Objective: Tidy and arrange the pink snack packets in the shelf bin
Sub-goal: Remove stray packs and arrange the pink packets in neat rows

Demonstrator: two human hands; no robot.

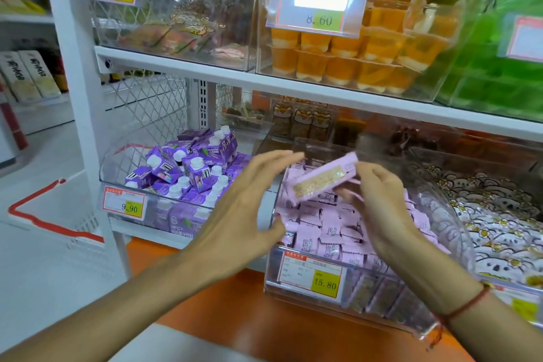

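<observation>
Clear bin (452,209) on the lower shelf is packed with pink packets (329,232), mostly standing on edge in rough rows; price tag (311,275) on its front reads 15.80. Right hand (379,203) holds one long pink packet (321,178) above the bin, fingers curled round its right end, packet tilted with the right end higher. Left hand (249,203) is spread wide, fingers straight, holding nothing, just left of that packet and over the bin's left wall; can't tell if the thumb touches the rim. Red string (467,306) on the right wrist. Left neighbour bin holds purple cartons (188,170) with white caps, tag 9.90. Right neighbour holds white flower-print packets (496,223). Shelf above: orange jelly cups (352,53), tag 8.60, and green packs (499,53). Orange ledge (235,303) sits below the bins.
</observation>
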